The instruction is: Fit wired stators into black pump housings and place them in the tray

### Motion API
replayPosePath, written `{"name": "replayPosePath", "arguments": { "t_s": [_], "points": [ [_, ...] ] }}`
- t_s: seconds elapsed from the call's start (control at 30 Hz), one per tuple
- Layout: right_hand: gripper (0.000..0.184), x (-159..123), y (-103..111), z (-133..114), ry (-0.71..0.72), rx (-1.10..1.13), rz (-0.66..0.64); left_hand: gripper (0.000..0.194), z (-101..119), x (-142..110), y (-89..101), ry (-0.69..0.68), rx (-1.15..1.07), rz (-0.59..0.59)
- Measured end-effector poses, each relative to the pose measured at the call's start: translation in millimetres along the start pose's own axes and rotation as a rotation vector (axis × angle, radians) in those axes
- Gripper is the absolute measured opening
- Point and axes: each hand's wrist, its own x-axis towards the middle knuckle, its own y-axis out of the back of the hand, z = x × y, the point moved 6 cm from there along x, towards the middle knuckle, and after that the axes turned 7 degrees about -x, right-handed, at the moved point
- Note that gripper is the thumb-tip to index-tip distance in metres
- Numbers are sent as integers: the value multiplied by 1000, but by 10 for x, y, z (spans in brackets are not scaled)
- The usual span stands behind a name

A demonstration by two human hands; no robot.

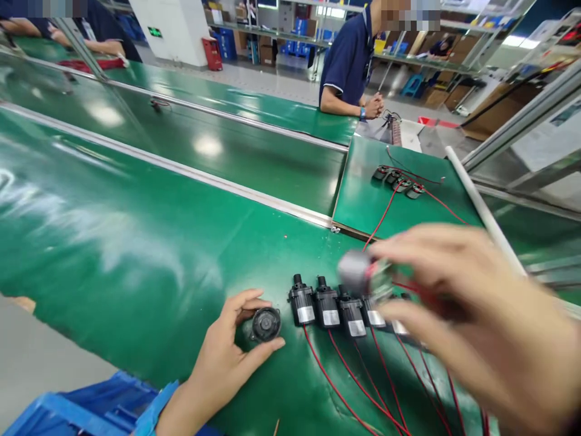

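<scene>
Between the thumb and fingers of my left hand (pixel 231 339) is a round black pump housing (pixel 265 324), its circular end facing up, just above or on the green table. My right hand (pixel 458 297) is blurred by motion. It grips a grey cylindrical motor part (pixel 355 272) with what looks like a green circuit board at its end and red wires. Right of my left hand, several black pumps (pixel 302 303) stand in a row, with white labels and red wires trailing towards me. My right hand partly covers the far end of that row.
A metal rail (pixel 181 172) edges the sunken conveyor belt (pixel 236 157) beyond the green table (pixel 149 260). Several motor parts with red wires (pixel 402 183) lie on a raised green board (pixel 363 200). A blue crate (pixel 77 406) is at lower left. A person (pixel 345 66) leans across the line.
</scene>
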Motion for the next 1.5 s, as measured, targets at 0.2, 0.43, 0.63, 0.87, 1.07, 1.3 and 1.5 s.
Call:
{"name": "replayPosePath", "arguments": {
  "t_s": [0.2, 0.43, 0.63, 0.87, 1.07, 1.3, 1.5],
  "points": [
    [40, -239, -1012, -450, 247, -141, -422, 73, 37, -46, -10, -75, 71, -7],
    [40, -128, -1204, -393, 153, -49, -561, 69, 24, -57, -17, -131, 78, 6],
    [43, -103, -1263, -300, 99, 145, -439, 63, 33, -46, 20, -110, 23, 56],
    [45, -130, -1451, -226, 40, 167, -509, 63, -34, -69, 14, -78, -44, 77],
    [64, -148, -1470, -191, 48, 54, -476, 58, -39, -56, 10, -136, -85, 77],
    [42, -216, -1485, -229, 162, -66, -509, 41, 13, -78, 13, -217, -11, 83],
    [39, -226, -1533, -248, 209, -153, -572, 39, 8, -91, -4, -254, 9, 47]
  ]
}}
